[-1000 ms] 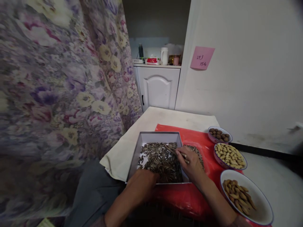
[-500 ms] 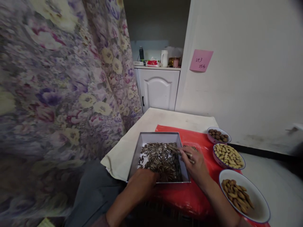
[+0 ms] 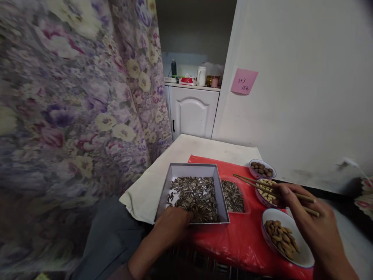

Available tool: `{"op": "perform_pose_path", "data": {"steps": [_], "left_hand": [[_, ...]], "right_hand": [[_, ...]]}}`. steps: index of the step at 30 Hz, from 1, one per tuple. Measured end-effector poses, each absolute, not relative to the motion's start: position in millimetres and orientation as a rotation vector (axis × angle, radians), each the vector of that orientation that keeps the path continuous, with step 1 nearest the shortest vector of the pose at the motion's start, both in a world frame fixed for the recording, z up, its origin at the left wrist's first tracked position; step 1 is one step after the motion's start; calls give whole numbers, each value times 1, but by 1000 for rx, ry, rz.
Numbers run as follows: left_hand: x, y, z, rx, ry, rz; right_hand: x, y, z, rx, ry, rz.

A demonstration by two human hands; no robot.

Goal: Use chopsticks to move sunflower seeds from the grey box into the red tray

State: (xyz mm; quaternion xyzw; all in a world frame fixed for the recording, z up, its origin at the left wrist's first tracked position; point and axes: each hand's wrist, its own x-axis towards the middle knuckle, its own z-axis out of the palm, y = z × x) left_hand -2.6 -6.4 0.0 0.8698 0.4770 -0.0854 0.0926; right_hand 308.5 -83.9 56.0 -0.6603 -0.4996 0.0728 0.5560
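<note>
My left hand [image 3: 175,224] is closed over the near rim of a grey-white open box [image 3: 190,170], its fingertips partly hidden among the sunflower seeds [image 3: 199,192] inside. The seeds lie loosely spread, and the white floor shows at the left. In my right hand [image 3: 313,227] is a pair of wooden chopsticks [image 3: 247,180], pinched between thumb and fingers. Their tips point left, above the red sheet, and I see nothing held between them. A shallow reddish clear tray [image 3: 247,202] of sunflower seeds sits beside the box. Behind the right hand, a bowl of peanuts [image 3: 265,196] is partly covered.
A bowl of round brown nuts [image 3: 262,170] stands at the back right. Nearer stands a larger white bowl [image 3: 304,249] with long brown shelled nuts. Red plastic sheeting [image 3: 215,243] covers part of the cream tablecloth [image 3: 148,186]. A floral curtain [image 3: 116,97] hangs at the left.
My right hand has moved right with the chopsticks, from over the box and tray to above the bowls. The seed tray now shows. My left hand stays at the box.
</note>
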Motion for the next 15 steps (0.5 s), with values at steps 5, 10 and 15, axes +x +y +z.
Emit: {"op": "perform_pose_path", "data": {"steps": [5,10,15], "left_hand": [[-2,-6,1,2572,1398,-269],[-3,-5,1,2581,1382,-273],[-2,-6,3,2536,1393,-268]], "right_hand": [[296,-80,53,-1494,-1209,222],[257,-57,29,-1361,-1531,327],[231,-30,-4,-1279,-1665,390]]}}
